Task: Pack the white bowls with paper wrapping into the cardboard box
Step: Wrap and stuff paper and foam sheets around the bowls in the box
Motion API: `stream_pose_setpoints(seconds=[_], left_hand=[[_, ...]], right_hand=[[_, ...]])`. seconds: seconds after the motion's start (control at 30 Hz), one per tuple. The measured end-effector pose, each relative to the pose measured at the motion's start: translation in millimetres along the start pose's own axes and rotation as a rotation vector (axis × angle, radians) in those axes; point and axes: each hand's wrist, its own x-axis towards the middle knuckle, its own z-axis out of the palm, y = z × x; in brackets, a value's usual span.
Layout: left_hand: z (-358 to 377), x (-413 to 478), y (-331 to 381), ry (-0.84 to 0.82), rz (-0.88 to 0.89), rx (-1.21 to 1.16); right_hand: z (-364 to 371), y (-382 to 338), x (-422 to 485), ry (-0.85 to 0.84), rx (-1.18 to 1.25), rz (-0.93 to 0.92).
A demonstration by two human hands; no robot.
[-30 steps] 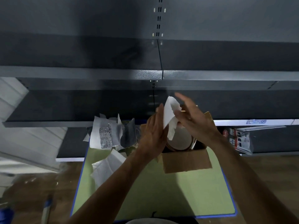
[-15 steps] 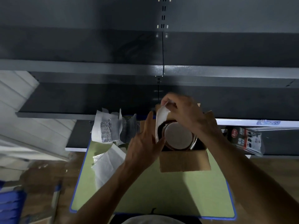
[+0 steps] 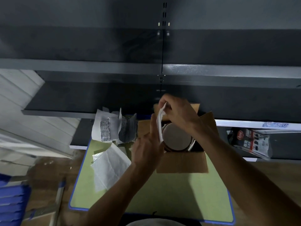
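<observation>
One paper sheet: right hand pinches its top, left hand presses it, fingers straight

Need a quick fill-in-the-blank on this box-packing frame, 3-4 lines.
1. The cardboard box stands on a ____ mat.
2. The bowl sits ____ the cardboard box.
3. The right hand pinches a ____ paper sheet above the bowl.
4. Spare sheets lie on the mat, on the person's ____ of the box.
Missing words: green; inside; white; left.
</observation>
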Motion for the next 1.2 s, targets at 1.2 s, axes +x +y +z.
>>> stream_pose_setpoints(seconds=[1.2], left_hand=[[51, 9, -17, -0.077, -0.079, -0.229]], right_hand=[[41, 35, -12, -0.228, -0.406, -0.100]])
